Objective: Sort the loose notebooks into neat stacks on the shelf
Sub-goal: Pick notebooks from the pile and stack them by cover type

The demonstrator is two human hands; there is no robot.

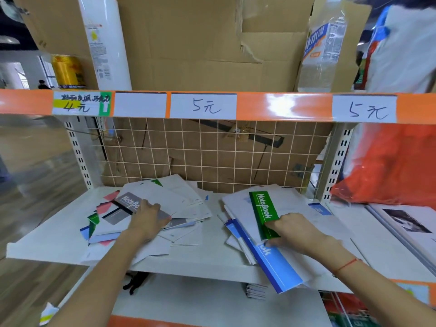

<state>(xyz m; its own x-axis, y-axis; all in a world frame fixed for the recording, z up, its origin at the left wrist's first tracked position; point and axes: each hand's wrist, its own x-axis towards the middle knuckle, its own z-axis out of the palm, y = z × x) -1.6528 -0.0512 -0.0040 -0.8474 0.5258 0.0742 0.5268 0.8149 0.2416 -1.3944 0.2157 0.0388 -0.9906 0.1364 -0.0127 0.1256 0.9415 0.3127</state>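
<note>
Two loose heaps of thin notebooks lie on the white shelf (42,241). In the left heap a grey-spined notebook (128,201) sits on top, and my left hand (147,221) grips its near end. In the right heap a green-spined notebook (263,210) lies on white covers, and my right hand (293,228) pinches its near end. Under that hand a blue-spined notebook (276,267) juts past the shelf's front edge. Red, green and blue spines (94,223) poke out at the left heap's edge.
A wire grid (212,152) backed by cardboard closes the shelf's rear. The orange upper shelf rail (283,106) with price labels hangs overhead. Printed books (405,225) lie at the right, below an orange bag (389,166). More notebooks (256,291) sit on the shelf below.
</note>
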